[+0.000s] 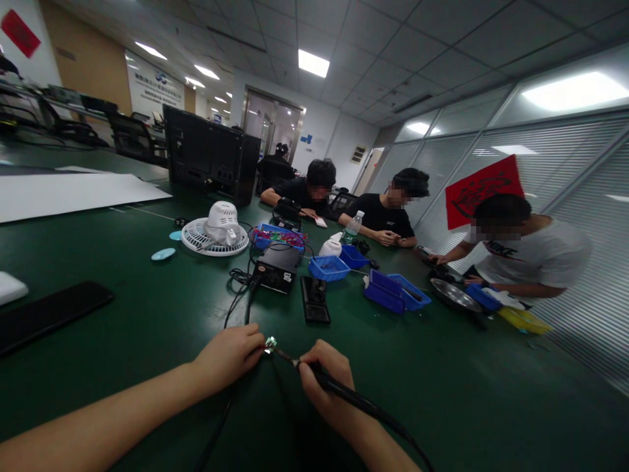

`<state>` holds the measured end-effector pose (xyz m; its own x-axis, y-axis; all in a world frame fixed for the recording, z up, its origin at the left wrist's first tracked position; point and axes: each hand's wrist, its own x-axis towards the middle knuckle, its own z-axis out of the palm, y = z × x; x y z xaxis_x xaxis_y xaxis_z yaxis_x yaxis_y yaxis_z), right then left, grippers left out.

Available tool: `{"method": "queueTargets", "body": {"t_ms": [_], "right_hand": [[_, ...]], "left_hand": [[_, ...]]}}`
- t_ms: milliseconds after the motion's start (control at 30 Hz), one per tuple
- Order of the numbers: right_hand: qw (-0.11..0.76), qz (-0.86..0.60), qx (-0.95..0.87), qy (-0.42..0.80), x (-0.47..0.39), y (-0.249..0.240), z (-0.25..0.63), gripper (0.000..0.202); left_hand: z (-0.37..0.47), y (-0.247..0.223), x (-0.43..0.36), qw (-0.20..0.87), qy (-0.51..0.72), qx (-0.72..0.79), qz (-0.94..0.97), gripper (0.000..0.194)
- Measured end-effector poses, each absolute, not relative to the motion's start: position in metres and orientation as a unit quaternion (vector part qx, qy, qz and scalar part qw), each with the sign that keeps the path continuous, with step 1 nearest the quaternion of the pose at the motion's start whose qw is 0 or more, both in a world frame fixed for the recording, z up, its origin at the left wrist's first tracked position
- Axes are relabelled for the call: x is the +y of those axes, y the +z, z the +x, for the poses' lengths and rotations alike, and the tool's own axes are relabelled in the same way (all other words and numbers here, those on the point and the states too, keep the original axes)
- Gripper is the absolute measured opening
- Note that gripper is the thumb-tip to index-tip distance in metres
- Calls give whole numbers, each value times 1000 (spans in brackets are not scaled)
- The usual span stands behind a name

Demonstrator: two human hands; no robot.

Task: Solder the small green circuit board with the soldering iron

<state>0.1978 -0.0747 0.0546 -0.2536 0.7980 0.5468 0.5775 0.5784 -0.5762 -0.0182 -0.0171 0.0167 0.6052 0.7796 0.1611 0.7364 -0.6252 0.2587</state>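
Note:
My left hand (236,352) is closed on the edge of a small shiny green-and-white part (270,344), low over the green table (187,311). Between the closed fingers of my right hand (331,380) is a black-handled soldering iron (344,392). Its thin metal tip points left and reaches the small part or ends very near it; contact cannot be made out. The iron's thick black cable runs down to the lower right. Just beyond my hands sits a black box unit (278,267) with black cables beside it.
Behind are a white fan part (215,237), a basket of coloured wires (279,237), several blue trays (329,267) and a black stand (315,300). A metal dish (455,295) and yellow tray (523,320) lie right. Several people sit across the table; a dark monitor (209,154) stands back left.

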Motion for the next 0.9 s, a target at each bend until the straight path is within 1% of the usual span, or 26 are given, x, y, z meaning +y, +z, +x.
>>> {"method": "queueTargets", "body": {"t_ms": [167, 367, 900], "right_hand": [[423, -443, -781, 124, -75, 55, 197, 15], [444, -430, -782, 88, -76, 54, 199, 14], [421, -425, -794, 107, -74, 52, 201, 13]], "left_hand": [[-18, 15, -15, 81, 129, 421, 894, 17], [-18, 16, -16, 80, 120, 420, 896, 16], [-19, 11, -15, 76, 145, 417, 894, 16]]}}
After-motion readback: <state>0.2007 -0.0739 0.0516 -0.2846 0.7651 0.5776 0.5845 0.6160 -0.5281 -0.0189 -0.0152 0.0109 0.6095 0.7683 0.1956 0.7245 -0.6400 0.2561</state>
